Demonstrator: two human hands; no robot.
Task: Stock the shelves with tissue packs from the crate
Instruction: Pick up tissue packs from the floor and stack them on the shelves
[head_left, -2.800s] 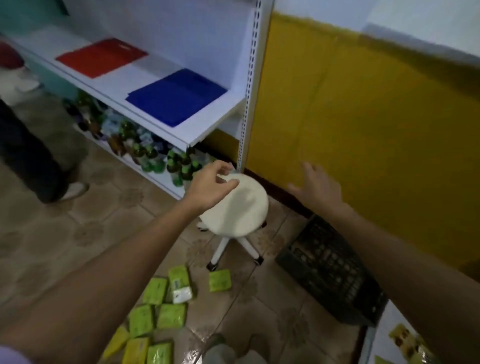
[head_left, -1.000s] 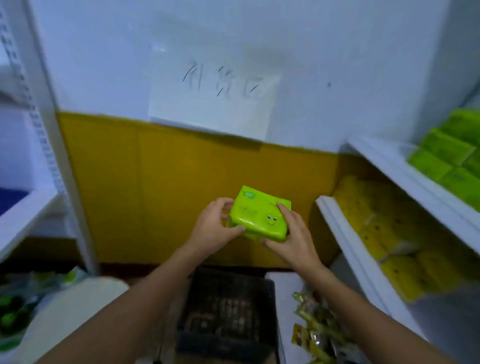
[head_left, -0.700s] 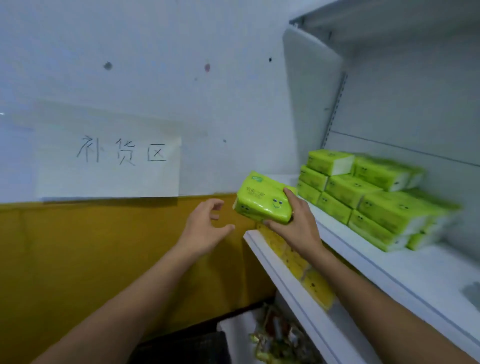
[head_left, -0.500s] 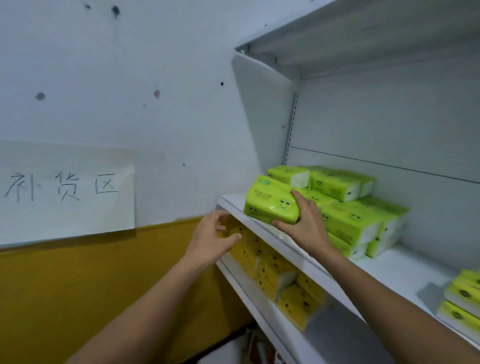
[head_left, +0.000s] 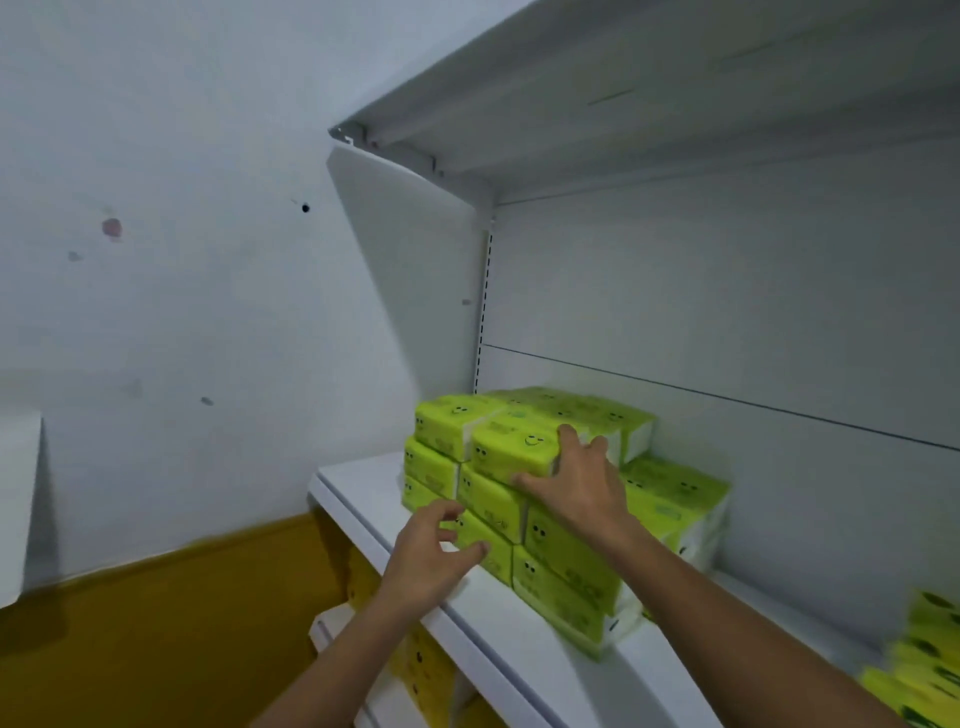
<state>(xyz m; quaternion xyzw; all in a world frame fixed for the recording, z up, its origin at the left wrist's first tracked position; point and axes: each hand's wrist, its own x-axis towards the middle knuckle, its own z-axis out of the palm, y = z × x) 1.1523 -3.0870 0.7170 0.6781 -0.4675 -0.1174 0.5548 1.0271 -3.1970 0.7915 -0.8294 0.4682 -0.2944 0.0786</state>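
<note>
Right hand (head_left: 576, 491) is gripping a green tissue pack (head_left: 509, 449): fingers (head_left: 570, 436) are curling over the pack's top at its right end, and the thumb is tucking under the front edge. The pack is sitting on the top layer of the stack (head_left: 566, 558) of matching green packs, in the front row, touching another top-layer pack on its left. Can't tell whether it's fully resting there or the hand is partly carrying it. The stack is standing near the left end of the white shelf (head_left: 358, 486), close to the front edge, three layers high on its left side.

Left hand (head_left: 428, 553) is hovering at the shelf's front edge, fingers loosely spread and holding nothing. Its thumb tip is reaching the bottom front pack; contact unclear.

Yellow packs (head_left: 421, 667) are showing on the shelf below. More green packs (head_left: 924, 670), blurred, are lying toward the shelf's right end. An upper shelf (head_left: 675, 78) is overhanging the stack.
</note>
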